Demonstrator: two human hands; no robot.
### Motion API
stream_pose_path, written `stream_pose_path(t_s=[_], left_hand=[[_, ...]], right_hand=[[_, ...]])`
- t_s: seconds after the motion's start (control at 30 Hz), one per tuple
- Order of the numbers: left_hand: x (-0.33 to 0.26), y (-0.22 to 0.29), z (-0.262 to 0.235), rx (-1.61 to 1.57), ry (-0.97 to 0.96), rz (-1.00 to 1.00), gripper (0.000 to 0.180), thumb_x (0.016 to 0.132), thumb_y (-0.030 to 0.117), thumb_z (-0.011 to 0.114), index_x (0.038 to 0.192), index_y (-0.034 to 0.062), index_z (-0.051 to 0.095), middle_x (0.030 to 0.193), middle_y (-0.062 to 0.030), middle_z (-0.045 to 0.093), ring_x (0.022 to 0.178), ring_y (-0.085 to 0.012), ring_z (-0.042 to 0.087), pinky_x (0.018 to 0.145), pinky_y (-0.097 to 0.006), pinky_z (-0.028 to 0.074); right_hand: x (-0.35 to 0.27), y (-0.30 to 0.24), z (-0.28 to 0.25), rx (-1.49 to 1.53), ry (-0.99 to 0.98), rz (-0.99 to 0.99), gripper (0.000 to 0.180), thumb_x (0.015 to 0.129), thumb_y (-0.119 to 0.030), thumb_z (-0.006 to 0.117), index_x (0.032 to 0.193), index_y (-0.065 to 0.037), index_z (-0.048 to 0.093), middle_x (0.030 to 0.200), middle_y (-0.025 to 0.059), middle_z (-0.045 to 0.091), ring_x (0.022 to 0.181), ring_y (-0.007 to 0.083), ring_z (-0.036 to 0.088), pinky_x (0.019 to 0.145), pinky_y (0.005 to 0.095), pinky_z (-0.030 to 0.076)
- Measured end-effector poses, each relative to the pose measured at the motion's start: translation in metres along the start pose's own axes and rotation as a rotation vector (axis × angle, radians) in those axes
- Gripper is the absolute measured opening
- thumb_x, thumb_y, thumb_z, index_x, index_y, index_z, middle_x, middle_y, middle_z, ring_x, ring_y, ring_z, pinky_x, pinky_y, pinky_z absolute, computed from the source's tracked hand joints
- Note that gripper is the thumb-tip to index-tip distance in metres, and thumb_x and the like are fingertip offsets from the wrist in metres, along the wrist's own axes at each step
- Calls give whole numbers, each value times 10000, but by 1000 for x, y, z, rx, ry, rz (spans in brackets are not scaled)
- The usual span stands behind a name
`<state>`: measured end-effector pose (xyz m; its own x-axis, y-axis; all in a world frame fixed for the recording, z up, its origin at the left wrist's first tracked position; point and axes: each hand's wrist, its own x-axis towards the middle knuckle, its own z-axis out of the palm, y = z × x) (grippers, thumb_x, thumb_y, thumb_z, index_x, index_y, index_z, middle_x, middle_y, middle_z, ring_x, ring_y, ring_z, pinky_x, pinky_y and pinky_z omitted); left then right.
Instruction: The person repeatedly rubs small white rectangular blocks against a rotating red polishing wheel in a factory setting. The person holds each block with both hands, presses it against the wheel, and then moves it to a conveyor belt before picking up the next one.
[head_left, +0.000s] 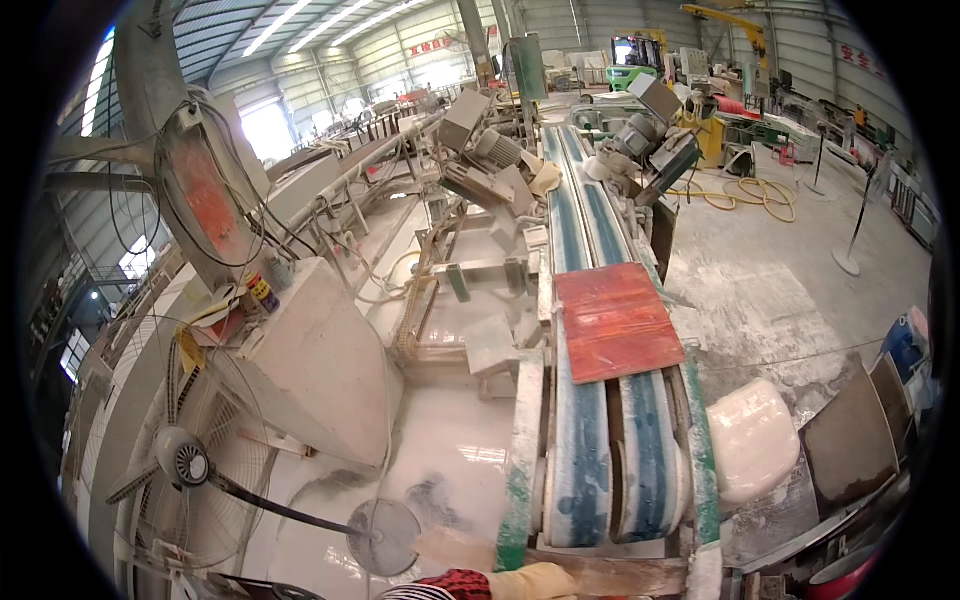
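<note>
My left hand (pixel 535 581), in a pale yellow work glove below a red-and-black sleeve, shows at the bottom edge. It lies at the left end of a wooden board (pixel 630 575) across the conveyor's near end. Its fingers cannot be made out. My right hand is out of view. Ahead, a conveyor (pixel 580 465) with two blue-and-white belts runs away from me. A red, streaked square slab (pixel 615 325) lies flat across both belts, beyond my hand's reach as it rests now.
Motor-driven machine heads (pixel 640 135) flank the belts farther on. A large fan (pixel 185 457) stands at left beside a pale sloped block (pixel 320 360). Right of the conveyor are a cream rounded block (pixel 752 440) and leaning brown slabs (pixel 850 440). A yellow hose (pixel 765 195) coils on the floor.
</note>
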<state>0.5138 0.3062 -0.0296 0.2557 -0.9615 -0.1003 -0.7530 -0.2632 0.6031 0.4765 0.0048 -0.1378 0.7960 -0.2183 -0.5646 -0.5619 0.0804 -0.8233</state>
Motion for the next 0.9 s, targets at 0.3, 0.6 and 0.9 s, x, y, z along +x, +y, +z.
stream_pose_path(t_s=[0.3, 0.6, 0.9], left_hand=[[2, -28, 31, -84, -152, -126, 296, 987, 321, 532, 931, 62, 664, 948, -196, 684, 897, -421, 643, 768, -502, 522], [148, 70, -64, -244, 202, 196, 244, 992, 118, 574, 1161, -41, 652, 969, -228, 703, 875, -421, 677, 744, -460, 545], [324, 132, -9, -29, 228, 654, 313, 842, 57, 683, 1149, 11, 646, 1070, -202, 664, 990, -421, 607, 906, -501, 481]], right_hand=[[-38, 109, -143, 72, 134, 183, 354, 923, -211, 631, 1219, -21, 679, 885, 169, 712, 729, 247, 672, 639, 383, 537], [-144, 238, -211, 127, 348, 367, 346, 911, -227, 641, 1187, -29, 705, 831, 173, 717, 687, 246, 673, 609, 385, 535], [-241, 161, -173, -164, 575, 181, 520, 875, -300, 709, 1336, -74, 627, 1213, 156, 705, 1044, 263, 693, 890, 371, 548]])
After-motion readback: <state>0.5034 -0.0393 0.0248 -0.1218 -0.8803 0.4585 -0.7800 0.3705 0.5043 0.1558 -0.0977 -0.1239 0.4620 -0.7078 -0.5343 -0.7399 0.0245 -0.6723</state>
